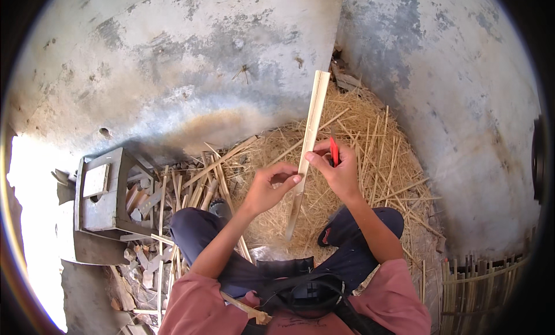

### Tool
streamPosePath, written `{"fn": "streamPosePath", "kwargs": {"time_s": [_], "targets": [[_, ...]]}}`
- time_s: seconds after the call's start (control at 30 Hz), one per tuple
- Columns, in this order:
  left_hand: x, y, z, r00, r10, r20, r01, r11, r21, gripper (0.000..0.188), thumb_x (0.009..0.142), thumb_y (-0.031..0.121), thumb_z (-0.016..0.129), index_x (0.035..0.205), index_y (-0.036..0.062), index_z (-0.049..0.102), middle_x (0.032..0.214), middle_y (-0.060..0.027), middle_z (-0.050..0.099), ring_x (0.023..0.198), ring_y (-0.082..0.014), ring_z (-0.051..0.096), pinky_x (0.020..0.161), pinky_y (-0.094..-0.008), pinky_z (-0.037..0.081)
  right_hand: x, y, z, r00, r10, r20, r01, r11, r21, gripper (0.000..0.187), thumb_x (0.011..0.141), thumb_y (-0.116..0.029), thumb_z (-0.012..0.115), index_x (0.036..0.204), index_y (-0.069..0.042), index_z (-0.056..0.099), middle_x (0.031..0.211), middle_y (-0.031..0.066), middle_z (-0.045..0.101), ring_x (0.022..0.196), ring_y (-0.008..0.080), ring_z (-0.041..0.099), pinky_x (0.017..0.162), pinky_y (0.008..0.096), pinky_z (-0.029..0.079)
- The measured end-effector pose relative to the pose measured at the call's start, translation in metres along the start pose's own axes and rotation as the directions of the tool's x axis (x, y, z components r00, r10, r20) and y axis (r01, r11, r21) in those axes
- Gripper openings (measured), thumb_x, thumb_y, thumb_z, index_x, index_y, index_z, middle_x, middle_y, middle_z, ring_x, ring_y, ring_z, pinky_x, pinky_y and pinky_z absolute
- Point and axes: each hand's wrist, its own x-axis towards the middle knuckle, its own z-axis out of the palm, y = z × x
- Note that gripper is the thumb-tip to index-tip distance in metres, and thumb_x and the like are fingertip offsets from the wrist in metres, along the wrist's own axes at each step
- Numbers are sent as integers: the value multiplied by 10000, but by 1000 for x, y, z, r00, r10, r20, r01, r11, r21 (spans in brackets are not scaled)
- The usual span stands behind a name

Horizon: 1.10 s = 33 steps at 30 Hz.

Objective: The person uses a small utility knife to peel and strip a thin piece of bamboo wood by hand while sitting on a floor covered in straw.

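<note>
A long, pale split bamboo strip (313,124) stands tilted in front of me, its far end reaching toward the wall corner and its near end down between my knees. My left hand (270,187) pinches it below the middle, thumb on the strip's face. Slightly higher up, my right hand (340,170) touches the right edge with thumb and fingertips. Tucked in the fingers of that same hand is a small red-and-black tool (334,152); its working end is too small to make out.
Straw-like shavings (370,144) and loose thin strips cover the floor ahead. Left of my legs stands a worn wooden box (104,216) among wood scraps (141,265). Plastered walls (231,63) meet beyond the pile. A slatted bamboo panel (480,291) lies at the lower right.
</note>
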Motion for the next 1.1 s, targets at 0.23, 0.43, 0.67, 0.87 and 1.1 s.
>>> {"fn": "streamPosePath", "kwargs": {"time_s": [0.23,0.43,0.67,0.87,1.1], "targets": [[-2,23,-9,941,172,-290,-188,982,-28,240,950,10,768,1179,-9,699,1057,-74,732,1001,-150,719,927,-327,595,-3,10,18,998,-22,64,27,997,-76,177,868,-125,864,968,-14,769,741,-46,655,576,7,432,534,225,319],[-11,29,-25,924,222,-311,-197,974,110,236,933,-3,780,1159,-11,712,1059,-65,725,983,-138,705,888,-307,590,-11,16,32,994,-28,107,45,986,-158,205,847,-154,885,948,-11,779,675,-37,606,567,29,428,521,252,317],[-8,31,-25,917,195,-348,-191,981,46,212,899,1,818,1096,-10,742,1010,-64,727,916,-127,708,837,-294,582,-20,29,37,987,-93,134,124,960,-250,223,824,-166,903,907,-13,764,640,-2,549,569,52,432,512,278,328],[-8,29,-28,901,340,-271,-250,915,318,75,862,18,842,924,6,801,879,-72,760,803,-131,702,740,-295,551,-28,35,39,982,-108,153,147,949,-279,241,811,-173,912,884,-12,748,633,2,541,570,69,447,520,282,359],[-11,28,-26,901,295,-317,-188,926,328,68,888,68,831,924,13,818,801,-73,772,703,-124,678,673,-285,526,-31,39,36,981,-110,159,150,951,-271,251,813,-189,910,890,-8,755,613,18,524,555,92,445,519,304,367]]}}
